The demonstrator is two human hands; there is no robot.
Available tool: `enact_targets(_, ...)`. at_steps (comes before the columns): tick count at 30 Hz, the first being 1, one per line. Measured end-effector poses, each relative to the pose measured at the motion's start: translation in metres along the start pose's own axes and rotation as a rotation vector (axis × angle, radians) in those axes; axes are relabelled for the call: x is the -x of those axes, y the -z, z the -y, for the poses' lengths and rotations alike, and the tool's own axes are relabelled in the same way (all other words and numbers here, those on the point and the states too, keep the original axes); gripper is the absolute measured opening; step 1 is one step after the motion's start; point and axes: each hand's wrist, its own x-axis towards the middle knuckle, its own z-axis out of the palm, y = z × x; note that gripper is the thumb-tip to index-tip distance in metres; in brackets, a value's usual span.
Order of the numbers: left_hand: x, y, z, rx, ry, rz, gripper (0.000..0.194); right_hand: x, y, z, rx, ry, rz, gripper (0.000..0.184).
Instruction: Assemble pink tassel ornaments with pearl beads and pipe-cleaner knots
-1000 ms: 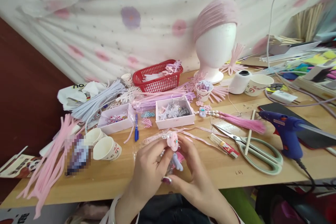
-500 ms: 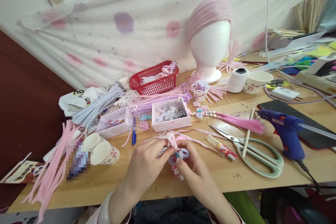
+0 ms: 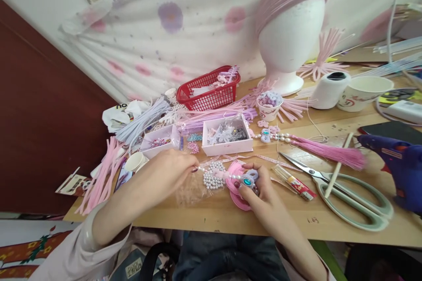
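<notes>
My right hand (image 3: 263,191) holds a lilac loop ornament with a teal gem (image 3: 248,181) between thumb and fingers. A strand with pearls and a pink piece (image 3: 217,174) runs leftward from it. At its left end my left hand (image 3: 169,167) is closed in a pinch on the strand; whether thread or a bead sits in the fingertips is too small to tell. Beneath the strand lie a heap of grey-white pearl beads (image 3: 211,183) on clear plastic and a round pink coil (image 3: 239,202).
Behind the hands stand a white box of trinkets (image 3: 227,147) and a red basket (image 3: 211,99). To the right lie scissors (image 3: 349,202), a small clear tube with a red label (image 3: 295,182), a pink tassel (image 3: 332,151) and a blue glue gun (image 3: 392,162). A foam head (image 3: 290,48) stands behind.
My hands were together around the ornament; now my left hand has drawn away leftward with the strand stretched between. The beads and pink coil have come into sight. The view has shifted.
</notes>
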Motion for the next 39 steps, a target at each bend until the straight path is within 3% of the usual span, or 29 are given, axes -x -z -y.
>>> enact_targets(5,0.000,0.011,-0.009,0.062,0.095,-0.055,0.030,0.001,0.000,-0.003,0.069,0.038,0.015,0.046)
enact_targets(8,-0.001,0.005,-0.011,0.286,0.171,-0.120,0.022,0.002,0.001,-0.006,0.084,0.056,0.030,0.049)
enact_targets(11,-0.002,-0.018,-0.010,0.820,0.323,-0.222,0.008,0.003,0.003,-0.006,0.122,0.079,0.032,0.046)
enact_targets(13,-0.002,-0.040,-0.010,1.175,0.400,-0.296,0.013,0.003,0.004,-0.005,0.150,0.134,0.060,0.037)
enact_targets(17,0.000,-0.080,-0.017,1.370,0.472,-0.450,0.029,0.004,0.002,-0.004,0.225,0.219,0.127,0.020)
enact_targets(21,0.005,-0.102,-0.022,1.401,0.533,-0.562,0.037,0.004,-0.004,-0.004,0.353,0.217,0.109,0.022)
enact_targets(25,0.015,-0.115,-0.014,1.270,0.541,-0.597,0.035,0.001,-0.006,-0.007,0.528,0.252,0.030,0.022)
enact_targets(32,0.025,-0.118,-0.003,1.094,0.465,-0.688,0.018,0.001,-0.006,-0.005,0.595,0.318,-0.053,0.020)
enact_targets(39,0.025,-0.123,-0.022,1.150,0.524,-0.782,0.020,0.016,-0.009,-0.018,0.629,0.350,-0.148,0.018)
